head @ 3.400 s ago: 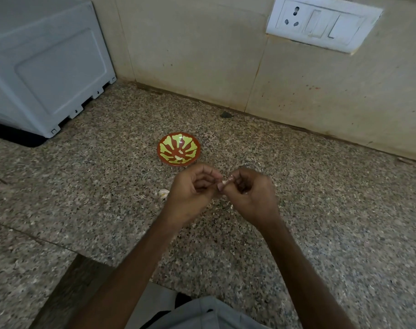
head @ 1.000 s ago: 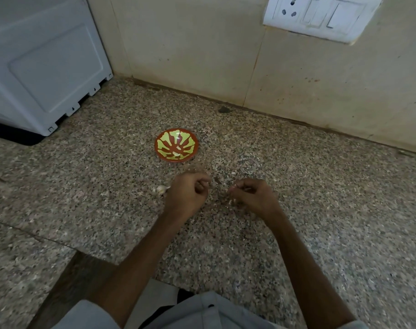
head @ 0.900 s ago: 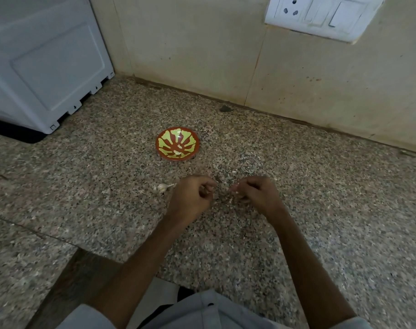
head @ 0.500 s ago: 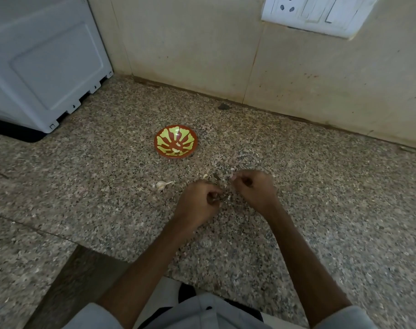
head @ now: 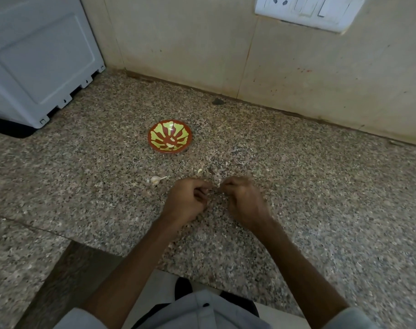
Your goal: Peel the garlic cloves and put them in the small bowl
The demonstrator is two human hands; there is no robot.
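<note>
Hands that were apart are meeting low over the desk [head: 320,210], left hand [head: 186,201] and right hand [head: 244,201] both pinching a pale garlic clove [head: 218,184] in curled fingers [head: 199,186]. Short, gentle pulls are probably serving best (skin scraps [head: 199,171] are lying just beyond); the small bowl [head: 150,138] is waiting farther back.

Speckled granite counter [head: 320,210] meets beige tiled wall [head: 178,43].

Single view, worn on my head. It faces forward and steeply down over the granite counter [head: 332,198] toward the tiled wall [head: 178,43]. Wide-angle, close range: my left hand [head: 186,201] and right hand [head: 243,201] sit mid-frame, shirt [head: 202,312] at bottom edge.
</note>
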